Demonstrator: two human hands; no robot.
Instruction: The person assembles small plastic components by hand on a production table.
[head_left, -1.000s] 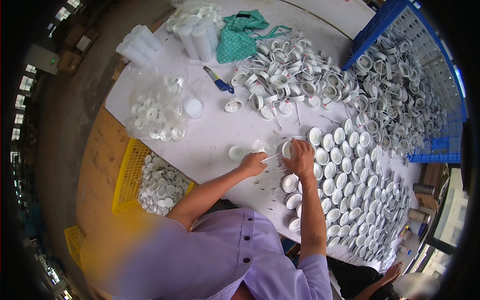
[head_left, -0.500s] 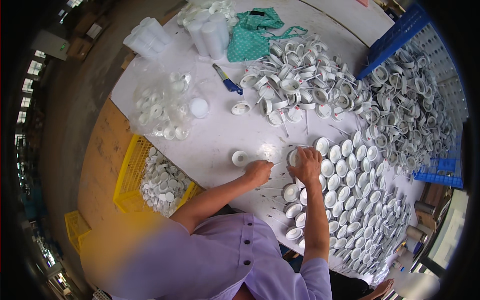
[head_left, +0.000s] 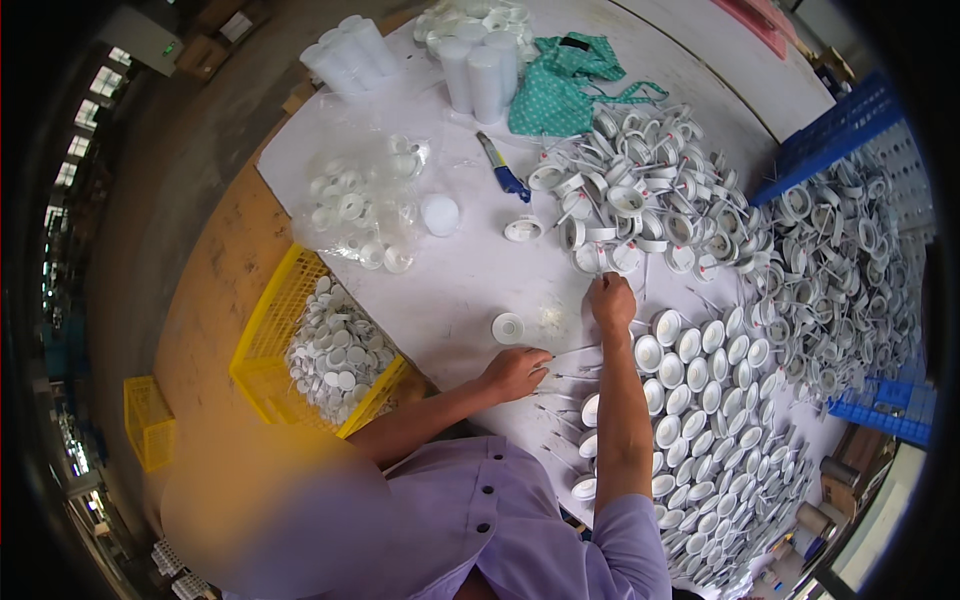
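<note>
My left hand (head_left: 515,374) is low over the white table, its fingers pinched at the end of a thin white cable (head_left: 578,350) that runs right, behind my right forearm. My right hand (head_left: 612,303) reaches forward, fingers closed at the near edge of a heap of white round lamp housings (head_left: 650,185) with cables. What its fingertips grip is hidden. A white ring-shaped part (head_left: 507,327) lies just beyond my left hand. Right of my right forearm, white round lamps (head_left: 690,430) stand in close rows, their faces tilted up.
A blue-handled cutter knife (head_left: 505,170), a white disc (head_left: 440,215) and a clear bag of white rings (head_left: 355,205) lie farther back, with a green dotted cloth (head_left: 555,95). A yellow crate (head_left: 268,330) of white discs stands left. A blue crate (head_left: 825,135) of housings is tipped at right.
My right hand has left the lamp at the front of the rows and moved forward to the heap, its fingers closing. My left hand stays near the cable end. The view has shifted slightly.
</note>
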